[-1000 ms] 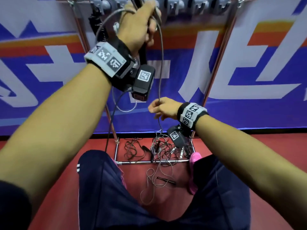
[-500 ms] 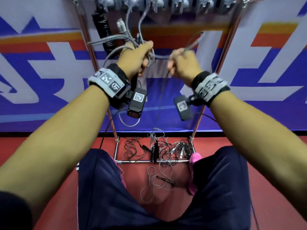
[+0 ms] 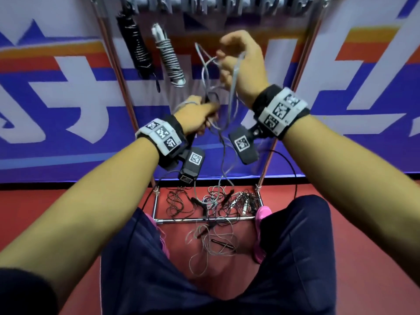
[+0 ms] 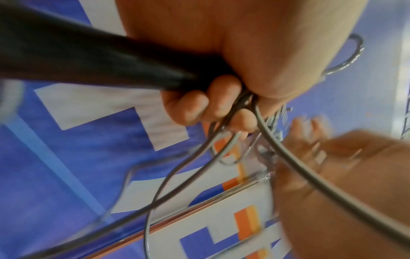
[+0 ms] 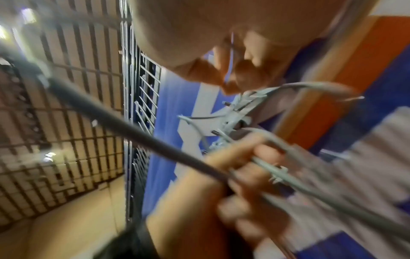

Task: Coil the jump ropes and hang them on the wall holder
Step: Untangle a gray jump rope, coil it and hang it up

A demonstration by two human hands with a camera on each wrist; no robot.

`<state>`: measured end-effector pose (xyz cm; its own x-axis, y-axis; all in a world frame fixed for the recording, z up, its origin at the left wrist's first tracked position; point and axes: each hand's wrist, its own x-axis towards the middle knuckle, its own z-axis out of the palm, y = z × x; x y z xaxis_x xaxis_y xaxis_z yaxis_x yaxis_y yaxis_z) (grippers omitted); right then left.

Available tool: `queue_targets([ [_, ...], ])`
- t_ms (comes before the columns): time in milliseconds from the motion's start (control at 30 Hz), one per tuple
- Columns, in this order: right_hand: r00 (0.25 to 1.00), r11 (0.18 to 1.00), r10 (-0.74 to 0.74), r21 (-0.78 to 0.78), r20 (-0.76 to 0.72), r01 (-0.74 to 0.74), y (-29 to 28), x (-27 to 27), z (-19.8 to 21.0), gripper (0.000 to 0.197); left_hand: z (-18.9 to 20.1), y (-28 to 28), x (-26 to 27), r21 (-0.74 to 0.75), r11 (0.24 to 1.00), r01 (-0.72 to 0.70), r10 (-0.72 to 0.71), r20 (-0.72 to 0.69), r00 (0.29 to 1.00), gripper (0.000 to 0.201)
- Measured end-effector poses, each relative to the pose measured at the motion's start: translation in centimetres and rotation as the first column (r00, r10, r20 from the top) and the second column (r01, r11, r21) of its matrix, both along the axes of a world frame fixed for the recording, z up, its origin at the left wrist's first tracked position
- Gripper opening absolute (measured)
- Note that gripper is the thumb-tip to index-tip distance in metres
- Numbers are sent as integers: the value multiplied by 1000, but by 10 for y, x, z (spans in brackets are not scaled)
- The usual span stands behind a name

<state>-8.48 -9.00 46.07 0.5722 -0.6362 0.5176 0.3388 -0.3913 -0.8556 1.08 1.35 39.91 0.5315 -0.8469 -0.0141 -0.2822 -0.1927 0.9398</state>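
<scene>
**Banner wall [image 3: 56, 114]: grey jump rope [image 3: 232, 85] half coiled**

It hangs at centre, probably light, limp and springy. Left hand [image 3: 196, 115] clenches its black handle [image 4: 93, 59] and loops; right hand [image 3: 243, 62], at one o'clock, pinches a strand. Best gripped near the handle.

The wall holder [image 3: 204, 5] runs along the 12 o'clock edge as a row of gray metal hooks. Two finished bundles hang from it at 11 o'clock: a coiled black rope [image 3: 134, 46] and, just to its 3 o'clock side, a coiled white-and-gray rope [image 3: 169, 57], both wound tight and tilted. Near the centre, a gray jump rope [image 3: 233, 76] is half coiled. Its loose loops pass between the right hand [image 3: 243, 62] at 1 o'clock and the left hand [image 3: 197, 117], which grips its black handle [image 4: 88, 57]. The tail drops to 6 o'clock, into a tangle of loose ropes [image 3: 216, 201] on the floor.
</scene>
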Motion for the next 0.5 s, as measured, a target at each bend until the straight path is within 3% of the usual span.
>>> queue_targets([
  [100,945,946,-324,-14,49,325,-6,-13,-46,46,23,-2,13,-227,971,-78,53,-115,992,46],
  [200,920,908,-386,149,-72,392,-15,-20,-94,36,45,0,15,-346,931,-114,53,-179,982,46],
  [267,915,915,-292,196,-279,352,-20,-20,-119,19,54,2,14,-343,931,-121,30,-258,966,45],
  [333,844,950,-143,167,-517,263,-20,-22,-135,10,60,3,12,-342,933,-117,9,-301,953,44],
  [433,601,988,126,156,-789,-2,-16,-29,-168,30,65,4,11,-361,925,-118,-12,-340,940,42],
  [500,435,943,321,244,-841,-224,-4,-32,-190,53,69,5,9,-372,920,-127,-19,-364,931,41],
])
